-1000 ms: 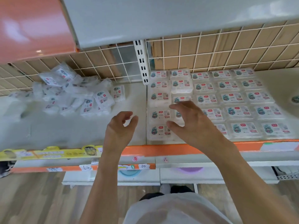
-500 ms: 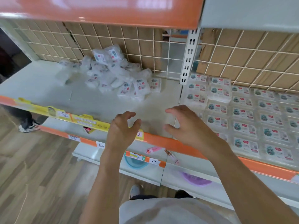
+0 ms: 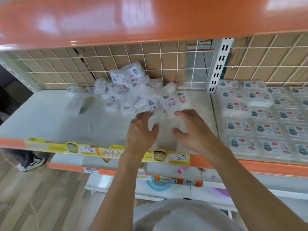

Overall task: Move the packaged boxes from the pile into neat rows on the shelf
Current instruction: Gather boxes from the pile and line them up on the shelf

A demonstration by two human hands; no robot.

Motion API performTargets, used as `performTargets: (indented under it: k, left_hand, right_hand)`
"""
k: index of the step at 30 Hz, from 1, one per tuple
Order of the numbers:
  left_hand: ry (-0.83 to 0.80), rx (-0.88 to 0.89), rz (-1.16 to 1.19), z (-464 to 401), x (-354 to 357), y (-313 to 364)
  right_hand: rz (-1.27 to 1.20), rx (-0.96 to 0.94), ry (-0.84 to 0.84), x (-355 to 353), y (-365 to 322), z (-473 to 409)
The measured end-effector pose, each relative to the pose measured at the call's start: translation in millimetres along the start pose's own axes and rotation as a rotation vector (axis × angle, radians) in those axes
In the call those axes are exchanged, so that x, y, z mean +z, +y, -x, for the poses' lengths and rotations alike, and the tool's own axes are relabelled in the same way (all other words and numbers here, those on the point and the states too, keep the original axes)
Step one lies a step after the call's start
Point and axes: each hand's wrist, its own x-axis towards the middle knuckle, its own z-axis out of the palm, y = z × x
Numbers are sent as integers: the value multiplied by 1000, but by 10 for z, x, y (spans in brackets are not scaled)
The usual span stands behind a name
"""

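A loose pile of clear-wrapped white boxes (image 3: 133,92) lies at the back of the left shelf bay (image 3: 50,120), against the wire grid. Neat rows of the same boxes (image 3: 265,117) fill the right bay. My left hand (image 3: 141,129) and my right hand (image 3: 190,125) hover side by side over the shelf just in front of the pile's near edge. Both hands have spread, relaxed fingers and hold nothing. Their fingertips are close to the nearest box (image 3: 168,100) of the pile; whether they touch it is unclear.
A white slotted upright (image 3: 218,64) divides the two bays. An orange shelf (image 3: 133,17) hangs low overhead. Yellow price strips (image 3: 166,157) line the front edge. Lower shelves hold small items, and someone's shoe (image 3: 31,162) stands on the wooden floor at left.
Both hands have moved left from the arranged rows and forward toward the pile. The view has swung left, so the pile is now central.
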Motion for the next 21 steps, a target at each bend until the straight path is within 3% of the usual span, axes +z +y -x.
performTargets:
  k: [8,17,21]
  left_hand:
    - [-256,129,-182,-216,37,-217]
    - [-128,199,-177,-64,-26,-172]
    - [-91,179,-117,-100,-69,-209]
  right_hand:
    - [5,130,182,232,-204,-330]
    - [-138,303,302,355,-223,-646]
    - [-355,356,362,342,-199,-601]
